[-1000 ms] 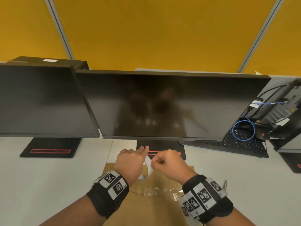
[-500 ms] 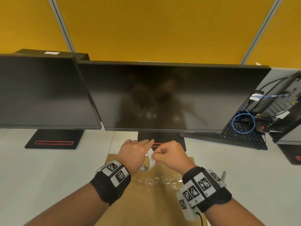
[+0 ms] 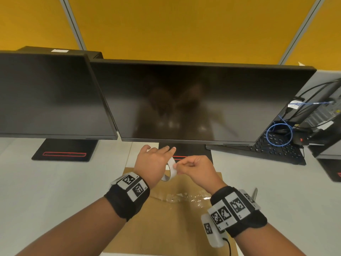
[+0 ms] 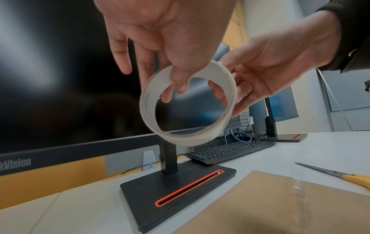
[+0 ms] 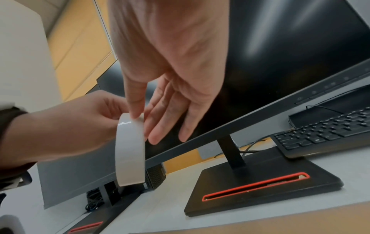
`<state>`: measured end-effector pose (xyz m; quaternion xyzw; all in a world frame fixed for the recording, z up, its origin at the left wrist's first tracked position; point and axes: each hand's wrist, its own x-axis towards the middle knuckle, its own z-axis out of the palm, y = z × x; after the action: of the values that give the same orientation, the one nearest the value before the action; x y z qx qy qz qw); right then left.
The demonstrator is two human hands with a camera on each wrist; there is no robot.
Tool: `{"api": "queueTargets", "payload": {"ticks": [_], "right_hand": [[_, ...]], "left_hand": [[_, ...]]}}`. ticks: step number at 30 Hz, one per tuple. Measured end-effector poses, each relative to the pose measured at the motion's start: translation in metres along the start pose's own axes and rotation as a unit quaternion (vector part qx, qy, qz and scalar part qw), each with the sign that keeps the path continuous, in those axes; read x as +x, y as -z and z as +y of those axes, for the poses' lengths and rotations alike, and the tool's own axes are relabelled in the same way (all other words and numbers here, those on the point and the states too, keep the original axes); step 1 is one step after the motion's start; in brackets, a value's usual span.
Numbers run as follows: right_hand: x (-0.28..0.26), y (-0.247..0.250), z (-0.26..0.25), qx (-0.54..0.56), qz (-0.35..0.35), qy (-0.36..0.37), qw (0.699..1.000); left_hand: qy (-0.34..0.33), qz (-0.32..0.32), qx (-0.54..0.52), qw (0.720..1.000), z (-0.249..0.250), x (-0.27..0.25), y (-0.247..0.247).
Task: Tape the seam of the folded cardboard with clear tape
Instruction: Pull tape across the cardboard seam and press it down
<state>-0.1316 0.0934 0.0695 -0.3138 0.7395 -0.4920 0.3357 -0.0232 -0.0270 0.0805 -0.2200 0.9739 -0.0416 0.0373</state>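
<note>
head view: both hands pinch the thin white tape ring (image 3: 170, 169) over creased brown cardboard (image 3: 166, 222).

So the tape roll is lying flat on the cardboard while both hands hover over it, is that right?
Not quite. The tape roll is held up in the air above the cardboard, gripped by the left hand with the right hand pinching its rim. The left wrist view shows it.

head view looks down from above; both wrist views look close, sharing the monitor stand (image 4: 176, 194).
</note>
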Motion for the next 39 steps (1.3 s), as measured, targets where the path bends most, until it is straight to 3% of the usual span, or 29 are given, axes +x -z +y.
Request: {"api": "queueTargets", "payload": {"ticks": [7, 11, 14, 16, 29, 33, 39], "right_hand": [[0.007, -0.003, 0.004, -0.054, -0.026, -0.005, 0.998], [0.010, -0.002, 0.003, 0.080, -0.076, -0.059, 0.992], [0.010, 0.000, 0.001, 0.206, -0.144, -0.099, 0.963], [0.010, 0.001, -0.001, 0.229, -0.159, -0.110, 0.954], [0.014, -0.002, 0.000, 0.175, -0.136, -0.153, 0.963], [0.006, -0.004, -0.001, 0.126, -0.090, -0.133, 0.979], [-0.002, 0.004, 0.004, 0.119, -0.104, -0.085, 0.984]], "left_hand": [[-0.014, -0.016, 0.014, 1.000, 0.003, 0.000, -0.003], [-0.011, 0.029, -0.075, 0.997, -0.002, 0.001, -0.005], [-0.029, 0.028, -0.143, 0.989, -0.001, 0.001, -0.011], [-0.047, 0.034, -0.162, 0.985, -0.001, 0.002, -0.017], [-0.074, 0.042, -0.166, 0.983, -0.005, 0.000, -0.021], [-0.061, 0.050, -0.173, 0.982, -0.005, -0.002, -0.018], [-0.034, 0.068, -0.152, 0.985, -0.009, -0.004, -0.017]]}}
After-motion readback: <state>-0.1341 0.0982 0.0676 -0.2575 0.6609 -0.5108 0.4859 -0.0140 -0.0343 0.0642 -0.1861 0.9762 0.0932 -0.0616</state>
